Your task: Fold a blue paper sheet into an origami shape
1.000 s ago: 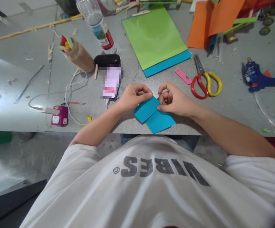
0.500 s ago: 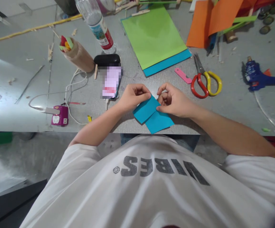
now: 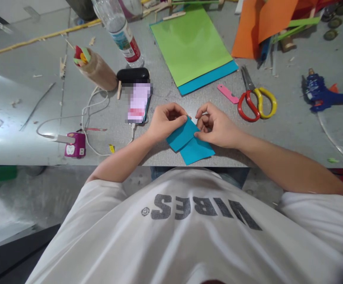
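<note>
A small piece of blue paper (image 3: 197, 150), folded or in two overlapping layers, is held just above the table's front edge. My left hand (image 3: 168, 121) pinches its upper left part between thumb and fingers. My right hand (image 3: 214, 125) grips the right side, thumb on top and fingers curled behind. Whether the two layers are one folded sheet I cannot tell. Right of my right hand lie scissors (image 3: 250, 109) with one red and one yellow handle, and a pink paper knife (image 3: 227, 94).
Behind my hands lie green paper (image 3: 193, 47) and a blue sheet (image 3: 208, 78) under it. To the left are a phone (image 3: 139, 102), a black case (image 3: 133, 75), a plastic bottle (image 3: 125, 39), a brown cup (image 3: 98, 73) and a purple adapter (image 3: 75, 145). A blue glue gun (image 3: 319, 94) lies right.
The lower layer of the blue paper has tilted slightly up and to the left. Both hands keep nearly the same grip and place.
</note>
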`<state>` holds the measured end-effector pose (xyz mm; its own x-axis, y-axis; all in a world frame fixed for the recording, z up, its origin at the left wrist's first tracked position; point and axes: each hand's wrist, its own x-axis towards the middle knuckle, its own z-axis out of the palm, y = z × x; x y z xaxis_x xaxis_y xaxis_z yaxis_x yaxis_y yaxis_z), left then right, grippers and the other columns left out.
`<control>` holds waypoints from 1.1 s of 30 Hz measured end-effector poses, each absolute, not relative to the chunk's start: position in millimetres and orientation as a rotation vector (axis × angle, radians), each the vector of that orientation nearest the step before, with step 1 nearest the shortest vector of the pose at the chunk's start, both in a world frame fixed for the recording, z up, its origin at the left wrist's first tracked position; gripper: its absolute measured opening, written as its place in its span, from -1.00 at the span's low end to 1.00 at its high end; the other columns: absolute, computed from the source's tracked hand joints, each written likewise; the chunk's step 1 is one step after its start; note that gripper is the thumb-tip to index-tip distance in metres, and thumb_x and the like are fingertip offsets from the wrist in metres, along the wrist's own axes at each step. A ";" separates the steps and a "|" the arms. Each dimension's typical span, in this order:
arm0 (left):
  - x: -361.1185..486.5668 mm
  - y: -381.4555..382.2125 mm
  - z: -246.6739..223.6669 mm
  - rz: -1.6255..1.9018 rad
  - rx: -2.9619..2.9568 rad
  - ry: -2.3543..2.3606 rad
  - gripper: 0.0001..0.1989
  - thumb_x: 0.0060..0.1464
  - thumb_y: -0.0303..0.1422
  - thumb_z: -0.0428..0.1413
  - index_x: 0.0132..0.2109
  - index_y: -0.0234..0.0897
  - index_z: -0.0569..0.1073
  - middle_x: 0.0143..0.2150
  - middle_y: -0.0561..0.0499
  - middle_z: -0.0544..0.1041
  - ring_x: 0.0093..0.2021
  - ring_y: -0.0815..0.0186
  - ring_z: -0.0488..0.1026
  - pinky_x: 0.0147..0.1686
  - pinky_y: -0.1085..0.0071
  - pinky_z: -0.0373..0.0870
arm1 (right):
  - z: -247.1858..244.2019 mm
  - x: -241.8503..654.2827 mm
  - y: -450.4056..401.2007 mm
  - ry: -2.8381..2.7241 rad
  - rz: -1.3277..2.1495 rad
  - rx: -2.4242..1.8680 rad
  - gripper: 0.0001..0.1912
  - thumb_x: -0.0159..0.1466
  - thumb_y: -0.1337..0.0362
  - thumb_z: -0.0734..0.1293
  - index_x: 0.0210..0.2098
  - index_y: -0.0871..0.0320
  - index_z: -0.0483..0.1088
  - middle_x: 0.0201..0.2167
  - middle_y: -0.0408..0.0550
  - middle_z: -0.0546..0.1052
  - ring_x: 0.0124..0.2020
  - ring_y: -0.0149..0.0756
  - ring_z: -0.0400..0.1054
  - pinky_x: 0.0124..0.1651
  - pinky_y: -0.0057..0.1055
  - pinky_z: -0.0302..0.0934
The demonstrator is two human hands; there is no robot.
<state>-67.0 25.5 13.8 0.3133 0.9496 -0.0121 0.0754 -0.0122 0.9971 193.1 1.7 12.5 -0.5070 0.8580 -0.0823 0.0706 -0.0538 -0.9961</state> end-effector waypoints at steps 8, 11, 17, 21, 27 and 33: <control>-64.8 24.6 14.3 0.899 1.391 1.020 -0.84 0.20 -0.31 0.47 -0.24 -0.17 0.64 -0.18 -0.05 0.85 -0.17 0.26 0.74 -0.10 0.30 0.64 | 8.9 189.6 -2.6 -1.621 1.593 -1.013 -0.33 0.25 0.14 0.80 0.08 -0.14 0.34 -0.40 -0.35 0.53 -0.41 -0.27 0.35 -0.29 -0.21 0.24; -63.8 23.9 14.1 0.877 1.400 0.989 -0.82 0.25 -0.30 0.44 -0.24 -0.17 0.59 -0.16 -0.07 0.86 -0.12 0.22 0.79 -0.04 0.28 0.65 | 8.6 188.6 -3.8 -1.622 1.564 -1.008 -0.35 0.25 0.18 0.78 0.09 -0.14 0.35 -0.40 -0.36 0.54 -0.40 -0.27 0.36 -0.27 -0.20 0.25; -67.6 29.4 18.2 0.796 1.485 1.021 -0.75 0.20 -0.21 0.50 -0.09 -0.20 0.68 -0.14 -0.03 0.80 -0.13 0.24 0.69 -0.08 0.29 0.54 | 7.0 189.9 -1.8 -1.579 1.504 -1.033 -0.30 0.24 0.14 0.82 0.11 -0.15 0.35 -0.39 -0.35 0.51 -0.39 -0.25 0.36 -0.26 -0.18 0.30; -75.6 37.5 24.8 0.644 1.646 1.059 -0.70 0.12 -0.16 0.54 -0.19 -0.18 0.64 -0.30 0.07 0.58 -0.27 0.28 0.43 -0.23 0.28 0.28 | 5.5 195.6 5.9 -1.511 1.430 -1.071 -0.25 0.19 0.05 0.91 0.03 -0.17 0.36 -0.34 -0.28 0.51 -0.36 -0.23 0.37 -0.29 -0.16 0.36; -83.4 45.7 27.1 0.632 1.677 1.070 -0.66 0.11 -0.14 0.53 -0.27 -0.17 0.56 -0.31 0.06 0.46 -0.24 0.25 0.34 -0.22 0.24 0.23 | 13.0 206.1 15.7 -1.670 1.242 -1.044 -0.62 0.30 0.01 0.83 -0.20 -0.08 0.63 -0.24 -0.07 0.65 -0.25 -0.13 0.50 -0.14 -0.04 0.54; -86.3 48.4 25.9 0.735 1.523 0.972 -0.51 0.12 0.02 0.67 -0.14 -0.17 0.66 -0.20 -0.02 0.64 -0.17 0.20 0.52 -0.19 0.27 0.48 | 15.8 217.5 26.4 -1.701 1.188 -0.960 -0.91 0.46 0.08 0.65 -0.13 -0.10 0.84 -0.13 -0.01 0.81 -0.13 -0.02 0.66 0.08 0.07 0.67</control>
